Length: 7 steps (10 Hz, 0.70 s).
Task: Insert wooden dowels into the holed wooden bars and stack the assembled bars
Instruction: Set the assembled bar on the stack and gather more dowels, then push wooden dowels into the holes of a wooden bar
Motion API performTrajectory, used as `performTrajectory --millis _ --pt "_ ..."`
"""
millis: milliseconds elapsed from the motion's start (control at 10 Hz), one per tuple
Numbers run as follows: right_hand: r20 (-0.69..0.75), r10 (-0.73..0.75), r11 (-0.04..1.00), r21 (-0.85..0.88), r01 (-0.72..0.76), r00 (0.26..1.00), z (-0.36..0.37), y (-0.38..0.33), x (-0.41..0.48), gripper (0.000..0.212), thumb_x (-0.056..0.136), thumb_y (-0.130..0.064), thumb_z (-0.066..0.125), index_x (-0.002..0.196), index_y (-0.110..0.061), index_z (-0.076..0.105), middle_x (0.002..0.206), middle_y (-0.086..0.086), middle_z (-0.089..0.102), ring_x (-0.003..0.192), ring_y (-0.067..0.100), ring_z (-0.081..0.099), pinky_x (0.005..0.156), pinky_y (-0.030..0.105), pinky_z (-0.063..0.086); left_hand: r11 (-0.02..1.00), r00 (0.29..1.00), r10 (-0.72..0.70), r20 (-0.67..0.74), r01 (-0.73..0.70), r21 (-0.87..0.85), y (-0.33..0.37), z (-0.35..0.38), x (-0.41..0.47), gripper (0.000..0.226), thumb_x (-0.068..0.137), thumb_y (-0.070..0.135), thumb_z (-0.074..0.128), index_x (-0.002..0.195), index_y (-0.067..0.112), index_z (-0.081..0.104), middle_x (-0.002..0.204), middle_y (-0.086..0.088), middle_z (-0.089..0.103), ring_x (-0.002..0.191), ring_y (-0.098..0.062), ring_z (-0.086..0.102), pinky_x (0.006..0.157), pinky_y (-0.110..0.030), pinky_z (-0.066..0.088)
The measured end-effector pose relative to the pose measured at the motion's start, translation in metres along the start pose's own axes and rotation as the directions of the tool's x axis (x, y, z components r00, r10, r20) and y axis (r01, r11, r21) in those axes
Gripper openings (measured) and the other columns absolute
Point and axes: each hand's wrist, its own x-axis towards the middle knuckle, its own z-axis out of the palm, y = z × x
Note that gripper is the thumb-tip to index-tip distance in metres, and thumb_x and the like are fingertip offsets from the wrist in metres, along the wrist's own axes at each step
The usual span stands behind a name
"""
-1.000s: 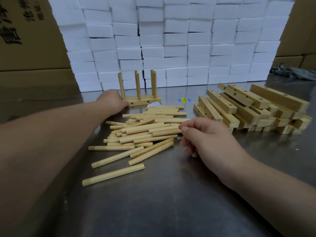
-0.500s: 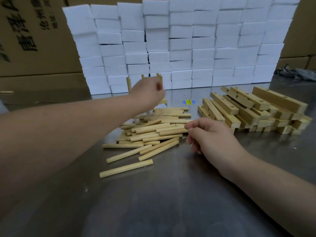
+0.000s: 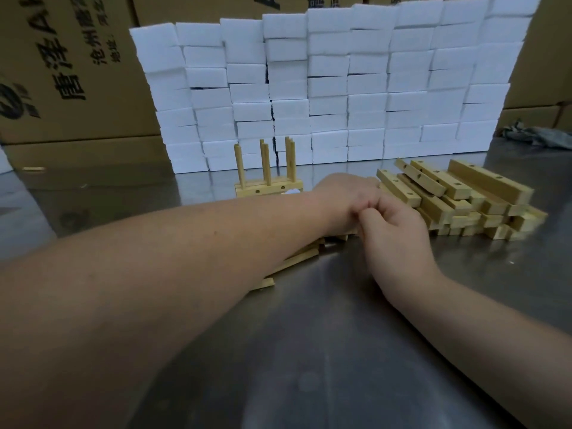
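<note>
The bar pile point(image 3: 464, 193) is sitting at 2 o'clock, the built bar point(image 3: 267, 188) at 12. The left hand point(image 3: 343, 193) is now reaching across from that bar to the pile, likely for a new one; its fingers are hiding. The right hand point(image 3: 399, 230) is curling by the dowels point(image 3: 297, 260); I cannot tell what it is holding.

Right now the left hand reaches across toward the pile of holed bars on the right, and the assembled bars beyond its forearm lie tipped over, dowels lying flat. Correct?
Not quite. The head view shows the assembled bars resting level on the table, their dowels standing upright, not flat. The rest holds: the left hand reaches across toward the pile of holed bars on the right.
</note>
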Motion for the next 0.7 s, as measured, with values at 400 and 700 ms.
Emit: performTrajectory --millis 400,700 --pt "0.313 0.285 0.897 0.248 -0.367 0.906 0.007 -0.018 -0.004 0.047 0.099 -0.044 0.026 0.092 -0.011 0.060 0.066 0.005 0.063 0.050 0.015 0.050 0.051 0.026 0.040 0.616 0.598 -0.708 -0.375 0.264 -0.742 0.026 -0.061 -0.097 0.008 0.084 0.035 0.059 0.089 0.031 0.064 0.065 0.021 0.056 0.074 -0.004 0.055 0.065 -0.025 0.044" --pt "0.459 0.322 0.708 0.463 -0.533 0.828 -0.001 -0.027 -0.006 0.022 0.097 -0.018 0.039 0.089 -0.006 0.056 0.060 0.002 0.067 0.046 0.013 0.059 0.044 0.019 0.048 0.714 0.768 -0.589 -0.249 0.350 -0.607 0.053 -0.051 -0.141 0.018 0.087 0.025 0.053 0.097 0.027 0.068 0.098 0.005 0.065 0.095 -0.018 0.054 0.079 -0.034 0.044"
